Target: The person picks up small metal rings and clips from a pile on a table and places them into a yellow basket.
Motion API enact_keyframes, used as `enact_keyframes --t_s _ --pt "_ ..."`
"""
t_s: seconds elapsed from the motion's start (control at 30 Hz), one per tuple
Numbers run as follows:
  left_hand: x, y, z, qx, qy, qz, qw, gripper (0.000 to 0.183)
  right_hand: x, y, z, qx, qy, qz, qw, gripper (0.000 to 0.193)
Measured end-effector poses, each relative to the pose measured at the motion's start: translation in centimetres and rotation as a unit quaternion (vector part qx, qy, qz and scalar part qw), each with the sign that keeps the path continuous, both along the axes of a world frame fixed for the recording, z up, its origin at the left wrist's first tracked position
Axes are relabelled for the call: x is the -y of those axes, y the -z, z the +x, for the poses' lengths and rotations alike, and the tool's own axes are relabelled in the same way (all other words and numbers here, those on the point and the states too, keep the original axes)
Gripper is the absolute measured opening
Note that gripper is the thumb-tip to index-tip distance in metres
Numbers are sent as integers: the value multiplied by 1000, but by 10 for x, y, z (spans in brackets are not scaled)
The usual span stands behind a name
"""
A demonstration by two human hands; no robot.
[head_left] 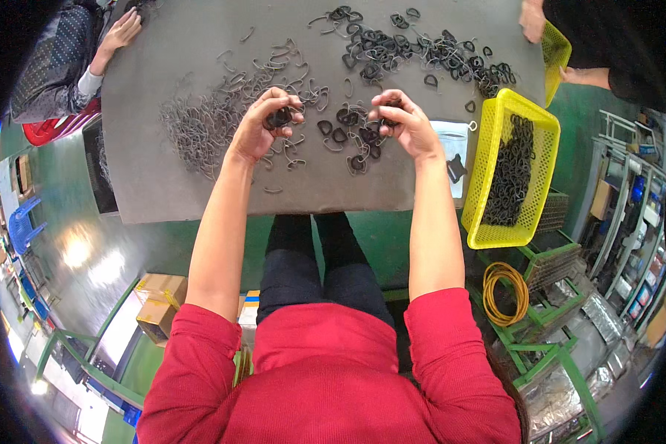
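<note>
My left hand is raised over the table, its fingers closed round dark, ring-shaped pieces. Level with it, my right hand pinches another dark piece, partly hidden by the fingers. Between my hands lies a small group of black D-shaped rings, some with thin wire hooks among them. A wide spread of bent grey wire hooks covers the table left of and beyond my left hand. Farther off is a heap of black rings with hooks.
A yellow perforated basket holding many dark pieces stands at the table's right edge. A pale sheet with a black piece on it lies beside my right hand. Co-workers' hands show at the far left and far right.
</note>
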State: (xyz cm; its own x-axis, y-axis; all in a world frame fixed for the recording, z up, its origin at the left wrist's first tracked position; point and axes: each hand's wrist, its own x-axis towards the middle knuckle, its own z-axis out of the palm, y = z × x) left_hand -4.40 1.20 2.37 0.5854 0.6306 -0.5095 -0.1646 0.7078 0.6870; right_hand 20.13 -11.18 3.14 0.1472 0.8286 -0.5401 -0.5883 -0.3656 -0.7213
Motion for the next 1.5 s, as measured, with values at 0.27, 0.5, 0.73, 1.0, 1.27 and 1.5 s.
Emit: enact_keyframes --t_s 0.27,0.5,0.73,1.0,1.27,1.5 --pt "55 29 29 -422 160 472 758 26 -32 32 -39 649 -229 -5 726 23" --pt "29 28 17 -194 231 289 908 21 -6 7 -15 -81 -28 61 994 19" --pt "24 3 1 75 113 -42 990 17 -17 27 -39 619 -278 -1 735 23" --pt "63 22 49 -452 212 467 730 39 -11 13 2 99 -68 10 993 16" --pt "56 23 41 -405 234 417 779 27 -23 8 -9 27 -68 14 997 11" --pt "27 10 -15 49 150 -16 987 10 -32 23 -71 613 -211 -143 748 33"
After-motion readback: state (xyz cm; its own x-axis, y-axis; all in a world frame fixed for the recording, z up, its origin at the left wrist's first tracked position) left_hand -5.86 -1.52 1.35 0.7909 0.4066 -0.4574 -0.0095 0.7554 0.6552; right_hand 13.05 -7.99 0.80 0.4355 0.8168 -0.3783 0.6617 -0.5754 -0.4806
